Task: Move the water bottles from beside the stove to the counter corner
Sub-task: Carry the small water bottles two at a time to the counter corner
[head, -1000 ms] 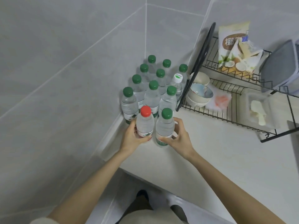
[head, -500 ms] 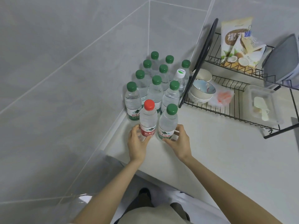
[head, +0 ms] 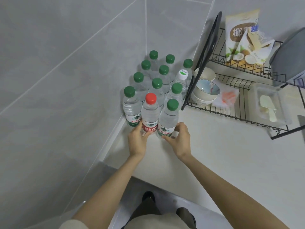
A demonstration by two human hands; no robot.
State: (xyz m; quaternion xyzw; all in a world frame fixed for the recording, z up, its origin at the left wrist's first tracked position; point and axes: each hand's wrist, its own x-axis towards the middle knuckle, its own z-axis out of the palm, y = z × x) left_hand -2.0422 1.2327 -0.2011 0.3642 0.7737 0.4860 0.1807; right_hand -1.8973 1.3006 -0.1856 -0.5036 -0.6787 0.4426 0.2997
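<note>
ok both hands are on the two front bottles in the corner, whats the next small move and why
Probably let go and draw both hands back. The red-capped bottle under the left hand and the green-capped bottle under the right hand both stand upright on the counter, snug against the rest of the cluster by the wall, so they look placed.

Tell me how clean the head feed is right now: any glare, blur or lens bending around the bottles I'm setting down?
Head view: even, soft light, no hard glare on the red-capped bottle or the green-capped bottle; labels sharp enough to make out. Left hand and right hand show no motion blur. Wide-angle distortion bends the wall tile lines and the dish rack toward the edges.
</note>
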